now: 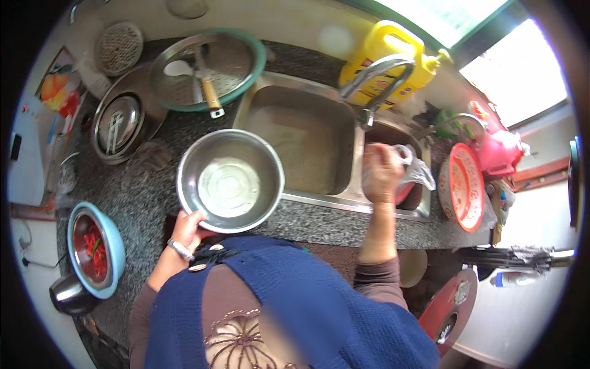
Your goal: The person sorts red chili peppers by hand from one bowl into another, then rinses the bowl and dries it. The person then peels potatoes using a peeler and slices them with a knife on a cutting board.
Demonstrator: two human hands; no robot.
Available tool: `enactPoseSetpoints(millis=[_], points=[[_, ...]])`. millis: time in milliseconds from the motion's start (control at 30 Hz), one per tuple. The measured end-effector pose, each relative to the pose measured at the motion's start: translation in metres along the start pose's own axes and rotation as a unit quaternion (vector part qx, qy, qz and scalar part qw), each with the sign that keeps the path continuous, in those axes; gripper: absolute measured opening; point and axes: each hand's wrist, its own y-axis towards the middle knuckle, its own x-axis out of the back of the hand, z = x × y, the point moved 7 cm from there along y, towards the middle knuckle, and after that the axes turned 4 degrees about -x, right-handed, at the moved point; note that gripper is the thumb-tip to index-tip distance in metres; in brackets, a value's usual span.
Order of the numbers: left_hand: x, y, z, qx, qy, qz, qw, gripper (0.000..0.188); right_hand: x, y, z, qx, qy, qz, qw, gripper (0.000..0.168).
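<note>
My left hand point(188, 230) grips the near rim of a stainless steel bowl point(228, 184), thumb over the edge. The bowl overlaps the left front edge of the double-basin steel sink. Over the small right basin point(417, 205) is my right hand point(383, 170), blurred, with fingers bent downward. Beside its fingers lie a white plastic bag point(420, 171) and something red point(404, 191) in the basin. Whether the fingers hold anything cannot be made out. A chrome faucet point(367, 117) rises behind the basins. Shallow, cloudy water seems to cover the floor of the large basin point(318, 147).
A yellow jug point(385, 60) stands behind the faucet. At the back left, a green-rimmed colander point(226, 44) holds a cleaver and a white spoon. Right of the sink leans a red-rimmed basin point(466, 187). A blue bowl point(117, 251) with red peppers sits at the left.
</note>
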Motion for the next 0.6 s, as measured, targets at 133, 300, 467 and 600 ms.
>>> enactPoseSetpoints(millis=[133,300,467,600], points=[[0.004,0.001,0.003,-0.010,0.006,-0.008,1.000,0.048,0.082,0.020,-0.009,-0.054,-0.024,-0.197,0.979,0.010],[-0.006,-0.002,-0.003,0.008,0.025,-0.010,1.000,0.044,0.117,0.031,-0.143,-0.162,-0.063,-0.188,0.967,0.019],[-0.014,-0.008,-0.010,0.007,0.012,-0.029,0.999,0.041,0.074,0.026,-0.185,-0.194,-0.334,0.054,0.921,0.025],[-0.011,-0.011,-0.010,0.000,0.007,-0.040,0.999,0.039,0.052,0.021,-0.167,-0.240,-0.395,0.096,0.882,0.027]])
